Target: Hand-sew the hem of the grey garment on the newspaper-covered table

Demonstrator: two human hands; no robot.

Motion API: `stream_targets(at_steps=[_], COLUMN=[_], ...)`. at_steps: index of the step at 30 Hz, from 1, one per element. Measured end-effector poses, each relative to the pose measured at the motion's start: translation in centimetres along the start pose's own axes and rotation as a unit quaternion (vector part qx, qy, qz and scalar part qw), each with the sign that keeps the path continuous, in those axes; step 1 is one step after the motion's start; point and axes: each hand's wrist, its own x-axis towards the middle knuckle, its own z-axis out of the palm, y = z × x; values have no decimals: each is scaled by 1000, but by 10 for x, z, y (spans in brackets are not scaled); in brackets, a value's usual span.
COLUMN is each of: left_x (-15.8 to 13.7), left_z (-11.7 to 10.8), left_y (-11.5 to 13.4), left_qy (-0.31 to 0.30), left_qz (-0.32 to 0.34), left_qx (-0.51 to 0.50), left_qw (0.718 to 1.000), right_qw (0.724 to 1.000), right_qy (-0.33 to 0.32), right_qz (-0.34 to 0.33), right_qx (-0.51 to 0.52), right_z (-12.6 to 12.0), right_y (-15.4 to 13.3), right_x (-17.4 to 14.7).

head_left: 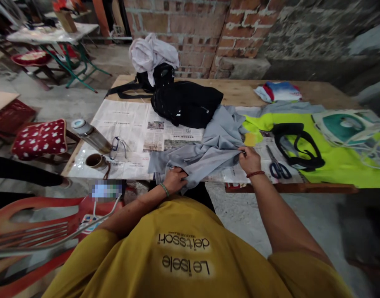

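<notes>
A crumpled grey garment [205,151] lies across the newspaper at the table's front edge, partly hanging over it. My left hand [175,179] is closed on its near left part, fingers curled into the fabric. Pinched between the fingers of my right hand [249,159] is the garment's right side, pulled slightly taut. Scissors with dark blue handles [279,169] lie just right of that hand. Beyond the garment sits a black bag [186,103]. Yellow-green fabric [258,126] adjoins the grey cloth on the right.
A teal iron [343,126] and a black strap [297,147] rest on the right. At left stand a bottle [92,136], a brown cup [96,162] and eyeglasses [118,145]. A red plastic chair [37,205] is beside me, with a brick wall [183,37] behind the table.
</notes>
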Motion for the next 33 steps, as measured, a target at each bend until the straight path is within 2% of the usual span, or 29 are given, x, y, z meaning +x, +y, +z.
stream_targets(at_steps=[7,10,14,19,23,28,33], left_x=[-42,-50,-47,-30,-12,30,69], left_z=[-25,-30,-30,-36,-52,-79,-83], left_y=[-30,-40,-36,-30,-34,-29,-16], left_qy=[-24,28,118,115,73,-48,-152], left_qz=[-50,-76,-80,-62,-24,32,34], left_qx=[26,58,109,145,182,242,287], left_qw=[998,995,984,981,980,969,945], right_qw=[1000,1000,1000,1000,1000,1000,1000], right_qy=[-16,-17,-17,-19,-28,-24,-21], right_qz=[-5,-9,-7,-1,0,-10,-18], right_qx=[-10,-13,-14,-13,-13,-10,-5], right_z=[-3,-1,0,-3,-5,-3,-4], right_y=[7,8,7,6,8,10,11], right_x=[-3,-3,-4,-4,-5,-4,-6])
